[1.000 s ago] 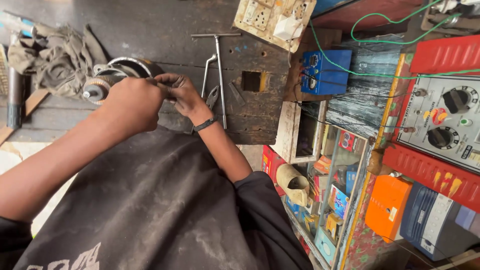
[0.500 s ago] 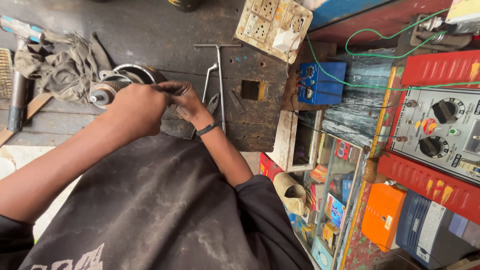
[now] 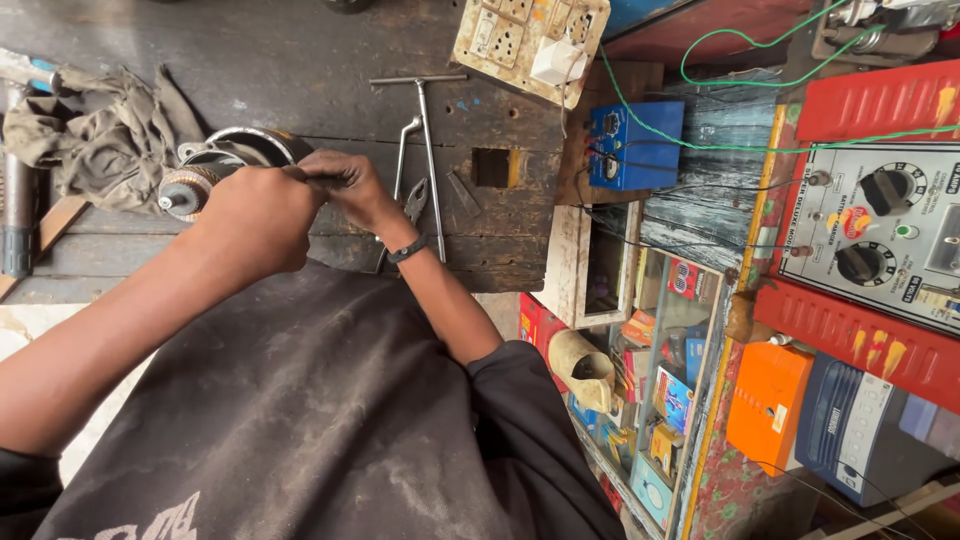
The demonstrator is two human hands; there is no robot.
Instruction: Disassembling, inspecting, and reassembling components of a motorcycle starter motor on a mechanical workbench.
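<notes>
Since half a second ago: barely shifted, both hands kept together over the same spot left of centre. Left hand curled into a fist beside the round metal motor part, covering most of it; whether clamped on it or only resting, cannot tell. Right hand pressed against the left, fingers pinched on something thin and dark, too hidden to name. Black band around the right wrist.

Motor part lying on the dark wooden bench, upper left of the frame, its shaft end pointing left. Just left of it, one crumpled grey rag. Right of the hands, one T-handled wrench lying flat, one bent spanner beside it, one pair of pliers near the wrist.

Top centre: one cream switchboard with several sockets, tilted. Below it to the right: one blue box, wired, with one green wire looping away above. Right edge: one grey panel with two black knobs, set between two red ribbed covers. Lower right: one orange case. Lower centre: glass-fronted shelf holding small coloured cartons, red, blue and yellow, too crowded to count.
</notes>
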